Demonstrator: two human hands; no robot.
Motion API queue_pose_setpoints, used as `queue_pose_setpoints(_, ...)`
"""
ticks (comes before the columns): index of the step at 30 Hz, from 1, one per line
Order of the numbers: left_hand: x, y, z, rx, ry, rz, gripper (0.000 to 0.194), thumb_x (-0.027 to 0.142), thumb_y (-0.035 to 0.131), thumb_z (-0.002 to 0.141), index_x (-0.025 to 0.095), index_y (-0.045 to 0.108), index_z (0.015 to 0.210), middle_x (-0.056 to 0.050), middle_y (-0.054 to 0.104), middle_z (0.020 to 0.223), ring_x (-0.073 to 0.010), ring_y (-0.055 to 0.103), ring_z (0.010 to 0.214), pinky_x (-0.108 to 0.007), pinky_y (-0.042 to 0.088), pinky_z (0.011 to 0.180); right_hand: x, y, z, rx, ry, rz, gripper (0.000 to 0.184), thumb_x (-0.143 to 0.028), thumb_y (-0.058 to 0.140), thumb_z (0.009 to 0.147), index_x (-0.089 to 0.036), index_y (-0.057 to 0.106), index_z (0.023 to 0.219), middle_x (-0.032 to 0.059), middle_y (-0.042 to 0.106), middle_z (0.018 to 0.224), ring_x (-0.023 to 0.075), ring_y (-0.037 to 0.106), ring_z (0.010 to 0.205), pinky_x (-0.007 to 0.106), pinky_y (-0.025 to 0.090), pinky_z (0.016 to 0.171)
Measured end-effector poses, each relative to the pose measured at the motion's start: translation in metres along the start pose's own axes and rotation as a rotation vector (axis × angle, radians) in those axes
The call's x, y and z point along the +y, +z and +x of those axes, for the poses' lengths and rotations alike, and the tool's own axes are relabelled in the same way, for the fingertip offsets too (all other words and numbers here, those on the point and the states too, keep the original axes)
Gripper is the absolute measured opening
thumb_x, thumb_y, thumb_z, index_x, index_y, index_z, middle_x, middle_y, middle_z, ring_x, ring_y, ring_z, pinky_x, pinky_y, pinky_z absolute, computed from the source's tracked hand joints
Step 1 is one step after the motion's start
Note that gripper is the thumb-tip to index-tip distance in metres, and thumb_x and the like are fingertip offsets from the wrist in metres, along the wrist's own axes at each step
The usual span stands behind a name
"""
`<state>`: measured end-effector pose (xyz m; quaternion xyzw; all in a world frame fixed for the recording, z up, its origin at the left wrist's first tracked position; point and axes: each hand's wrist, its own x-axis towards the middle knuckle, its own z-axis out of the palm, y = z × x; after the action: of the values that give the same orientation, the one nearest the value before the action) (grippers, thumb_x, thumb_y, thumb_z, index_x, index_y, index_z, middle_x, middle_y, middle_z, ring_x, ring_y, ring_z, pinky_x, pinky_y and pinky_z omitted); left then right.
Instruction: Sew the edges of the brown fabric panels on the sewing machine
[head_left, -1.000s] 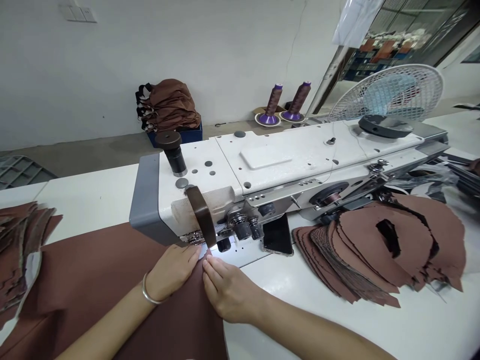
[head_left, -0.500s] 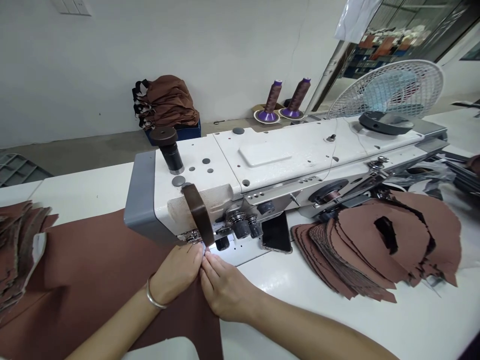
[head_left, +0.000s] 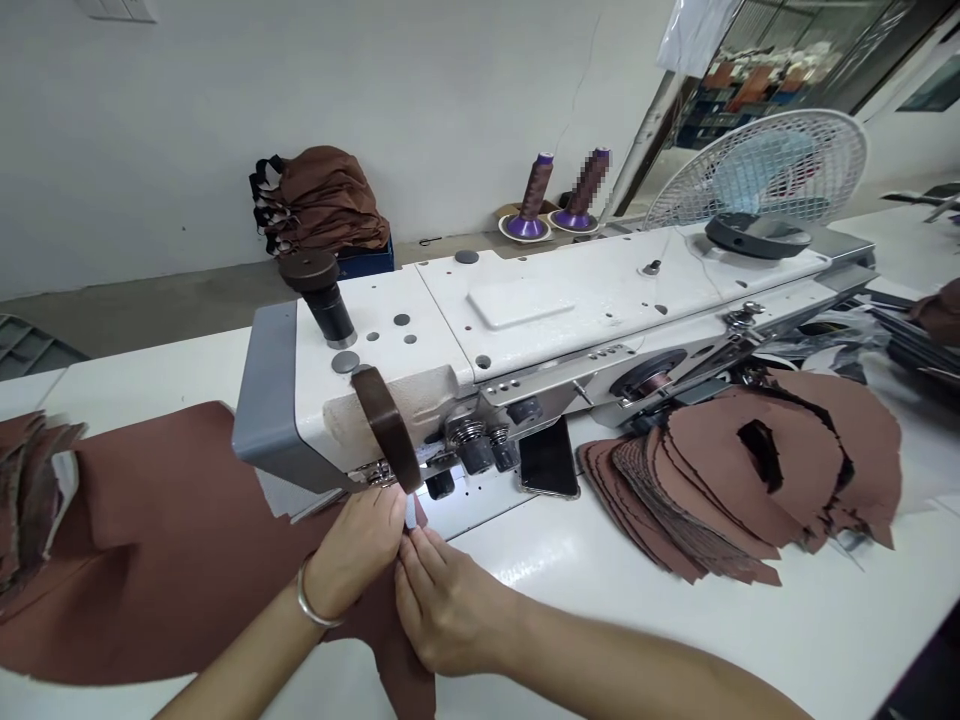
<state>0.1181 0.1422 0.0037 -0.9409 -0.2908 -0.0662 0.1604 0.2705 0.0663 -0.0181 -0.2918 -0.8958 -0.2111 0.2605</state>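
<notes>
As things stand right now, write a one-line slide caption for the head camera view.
Left hand and right hand guide brown fabric at a white sewing machine.

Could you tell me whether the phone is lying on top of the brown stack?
No, the phone lies beside the brown stack, to its left.

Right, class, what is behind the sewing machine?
Behind the sewing machine: two thread cones, a fan, and brown fabric heaped on a blue bin. The machine hides the fan's and bin's lower parts.
</notes>
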Motion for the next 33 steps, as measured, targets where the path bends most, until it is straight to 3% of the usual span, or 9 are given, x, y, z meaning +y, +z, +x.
queue_pose_setpoints(11, -0.016, 0.006, -0.003, -0.140, 0.038, -0.096, 0.026, 0.004, 0.034, 0.085, 0.012, 0.058, 0.091, -0.010, 0.060, 0.078, -0.0241, 0.059, 0.067, -0.036, 0.047, 0.058, 0.002, 0.009, 0.017, -0.083, -0.018, -0.018, 0.030, -0.009, 0.039, 0.083, 0.006, 0.063, 0.094, 0.0313, 0.066, 0.096, 0.0370, 0.067, 0.089, 0.055, 0.051, 0.078)
queue_pose_setpoints(17, -0.025, 0.006, -0.002, -0.180, 0.081, -0.070, 0.028, 0.007, 0.039, 0.082, 0.007, 0.058, 0.102, -0.017, 0.066, 0.086, -0.0272, 0.064, 0.076, -0.041, 0.053, 0.069, 0.002, 0.017, 0.023, -0.111, 0.007, -0.026, 0.030, -0.008, 0.038, 0.083, 0.006, 0.062, 0.095, 0.0326, 0.065, 0.098, 0.0380, 0.066, 0.092, 0.058, 0.050, 0.081)
queue_pose_setpoints(22, -0.035, 0.004, -0.001, -0.352, 0.066, -0.234, 0.021, 0.010, 0.044, 0.081, 0.009, 0.058, 0.096, -0.016, 0.066, 0.084, -0.0242, 0.064, 0.068, -0.037, 0.053, 0.065, 0.003, 0.023, 0.024, -0.173, 0.018, 0.025, 0.031, -0.008, 0.041, 0.084, 0.011, 0.058, 0.101, 0.0381, 0.061, 0.103, 0.0389, 0.064, 0.098, 0.060, 0.048, 0.088)
queue_pose_setpoints(26, -0.040, 0.004, 0.000, -0.420, 0.028, -0.272, 0.020, 0.014, 0.043, 0.083, 0.011, 0.058, 0.097, -0.016, 0.066, 0.087, -0.0235, 0.064, 0.070, -0.034, 0.052, 0.063, 0.002, 0.027, 0.024, -0.160, 0.025, 0.020, 0.031, -0.008, 0.041, 0.085, 0.011, 0.057, 0.103, 0.0383, 0.060, 0.106, 0.0387, 0.064, 0.100, 0.060, 0.048, 0.088)
queue_pose_setpoints(30, -0.047, 0.015, -0.008, -0.449, 0.030, -0.367, 0.034, 0.030, 0.056, 0.078, 0.014, 0.056, 0.108, -0.010, 0.066, 0.084, -0.0215, 0.062, 0.064, -0.033, 0.050, 0.066, -0.002, 0.031, 0.025, -0.082, 0.036, -0.012, 0.031, -0.009, 0.039, 0.084, 0.008, 0.060, 0.101, 0.0338, 0.064, 0.101, 0.0379, 0.066, 0.095, 0.059, 0.051, 0.083)
queue_pose_setpoints(33, -0.052, 0.029, -0.015, -0.438, 0.034, -0.405, 0.042, 0.031, 0.056, 0.079, 0.016, 0.054, 0.118, -0.008, 0.067, 0.084, -0.0209, 0.063, 0.069, -0.031, 0.049, 0.072, -0.002, 0.031, 0.026, -0.072, 0.049, -0.009, 0.032, -0.010, 0.038, 0.084, 0.007, 0.060, 0.101, 0.0320, 0.065, 0.102, 0.0367, 0.065, 0.095, 0.056, 0.051, 0.084)
